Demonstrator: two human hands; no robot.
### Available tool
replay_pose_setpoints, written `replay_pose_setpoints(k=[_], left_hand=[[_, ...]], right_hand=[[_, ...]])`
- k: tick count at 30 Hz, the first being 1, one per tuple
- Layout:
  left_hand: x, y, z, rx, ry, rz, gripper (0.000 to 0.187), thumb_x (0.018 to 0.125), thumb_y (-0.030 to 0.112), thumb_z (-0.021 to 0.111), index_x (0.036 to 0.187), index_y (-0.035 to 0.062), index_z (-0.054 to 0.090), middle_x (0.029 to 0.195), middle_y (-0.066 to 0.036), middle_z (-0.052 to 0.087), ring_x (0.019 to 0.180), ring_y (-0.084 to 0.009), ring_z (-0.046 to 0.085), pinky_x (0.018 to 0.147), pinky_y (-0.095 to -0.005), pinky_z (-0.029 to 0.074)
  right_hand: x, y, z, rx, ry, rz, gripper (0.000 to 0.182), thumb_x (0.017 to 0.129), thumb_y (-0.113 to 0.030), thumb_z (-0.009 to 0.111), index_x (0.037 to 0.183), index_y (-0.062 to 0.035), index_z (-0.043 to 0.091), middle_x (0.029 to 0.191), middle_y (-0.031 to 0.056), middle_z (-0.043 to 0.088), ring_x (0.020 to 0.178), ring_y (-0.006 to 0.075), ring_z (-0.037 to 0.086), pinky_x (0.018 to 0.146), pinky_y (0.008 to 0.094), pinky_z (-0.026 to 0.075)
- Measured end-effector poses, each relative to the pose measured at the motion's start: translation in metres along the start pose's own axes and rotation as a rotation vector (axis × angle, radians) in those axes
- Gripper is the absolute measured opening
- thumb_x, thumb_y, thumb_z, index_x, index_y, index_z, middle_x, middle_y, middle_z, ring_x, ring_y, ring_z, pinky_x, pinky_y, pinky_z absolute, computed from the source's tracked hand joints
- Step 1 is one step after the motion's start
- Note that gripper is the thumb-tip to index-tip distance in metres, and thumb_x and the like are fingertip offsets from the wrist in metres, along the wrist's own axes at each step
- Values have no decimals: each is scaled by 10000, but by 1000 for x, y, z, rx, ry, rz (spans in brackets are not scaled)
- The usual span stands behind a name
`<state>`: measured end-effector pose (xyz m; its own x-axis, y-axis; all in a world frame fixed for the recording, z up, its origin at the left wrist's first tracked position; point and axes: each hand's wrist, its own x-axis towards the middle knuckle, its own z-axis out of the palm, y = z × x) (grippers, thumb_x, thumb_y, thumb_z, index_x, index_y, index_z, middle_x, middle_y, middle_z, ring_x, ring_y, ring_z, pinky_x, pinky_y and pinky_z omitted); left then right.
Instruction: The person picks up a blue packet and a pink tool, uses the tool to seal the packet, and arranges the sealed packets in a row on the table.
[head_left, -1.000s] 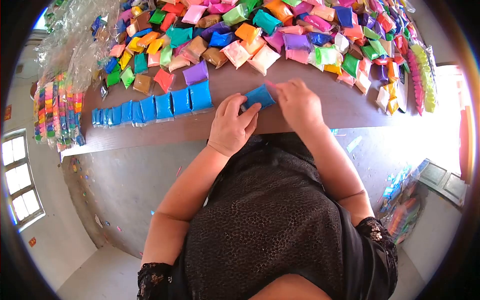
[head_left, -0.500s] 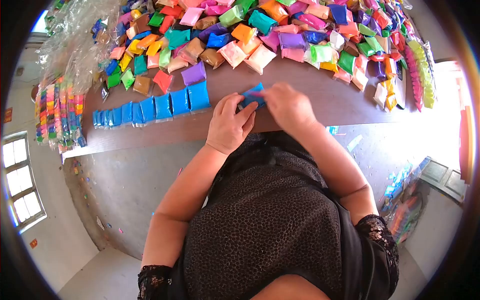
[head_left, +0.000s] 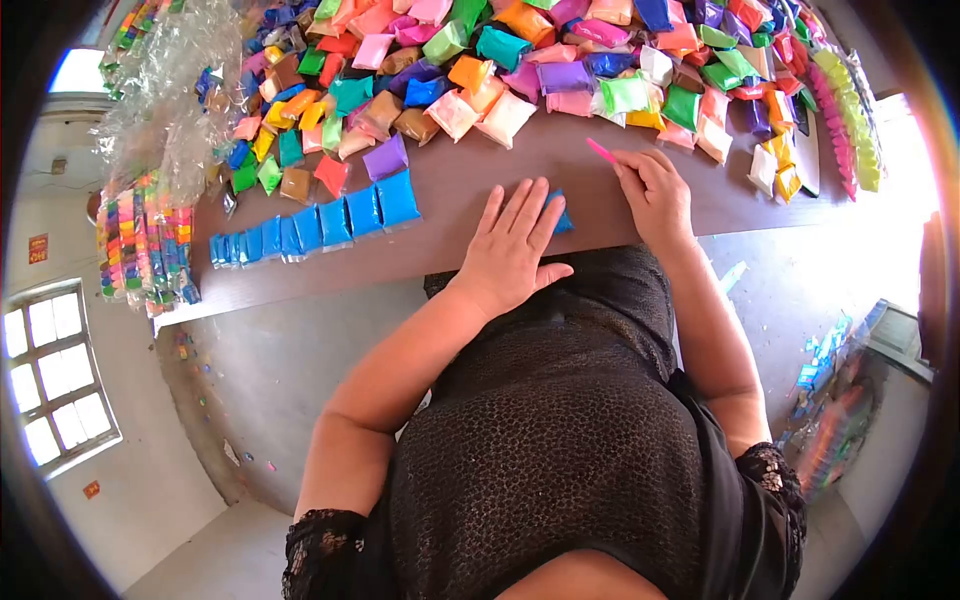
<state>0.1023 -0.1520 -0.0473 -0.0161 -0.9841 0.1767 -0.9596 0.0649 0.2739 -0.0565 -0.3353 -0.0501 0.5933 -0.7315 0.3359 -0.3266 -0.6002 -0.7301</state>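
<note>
My left hand (head_left: pixel 508 245) lies flat with its fingers stretched out, pressing on a blue packet (head_left: pixel 563 218) near the table's front edge. Only the packet's right end shows; the fingers cover the rest. To the right, my right hand (head_left: pixel 657 195) is closed around a thin pink plastic stick (head_left: pixel 601 151), whose tip points up and left, apart from the packet. Left of my hands, a row of sealed blue packets (head_left: pixel 333 220) runs along the table, growing larger from left to right.
A large heap of multicoloured packets (head_left: pixel 480 75) covers the back of the brown table (head_left: pixel 440 240). Clear plastic bags (head_left: pixel 170 110) and strips of small coloured packets (head_left: pixel 145 240) lie at the left. White and orange packets (head_left: pixel 762 170) sit at the right.
My left hand has gone from gripping the blue packet to lying flat over it. My right hand has moved away to the right, with the pink stick lifted off the packet.
</note>
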Motion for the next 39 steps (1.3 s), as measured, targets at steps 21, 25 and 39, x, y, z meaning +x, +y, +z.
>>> replay_pose_setpoints(k=[21,25,39], left_hand=[[37,10,-39,-11,-84,-82,725,822,488,684,1382,78,474,1444,-222,421,1373,-389,361,1132,-527,269],[2,-16,-19,-66,-48,-58,760,782,397,750,1400,75,445,1459,-224,383,1366,-408,351,1137,-523,272],[24,-14,-68,-753,-333,-700,519,796,278,762,1240,70,593,1211,-161,595,1162,-329,548,950,-394,462]], right_hand=[[-3,29,3,277,299,140,154,909,-84,656,1051,-33,684,928,59,650,823,139,603,757,270,488],[-1,22,2,246,291,148,157,898,-79,669,1046,-30,687,927,60,649,811,131,601,750,257,486],[-1,13,0,184,227,55,151,882,-64,680,1030,-33,691,892,75,640,785,148,605,724,256,486]])
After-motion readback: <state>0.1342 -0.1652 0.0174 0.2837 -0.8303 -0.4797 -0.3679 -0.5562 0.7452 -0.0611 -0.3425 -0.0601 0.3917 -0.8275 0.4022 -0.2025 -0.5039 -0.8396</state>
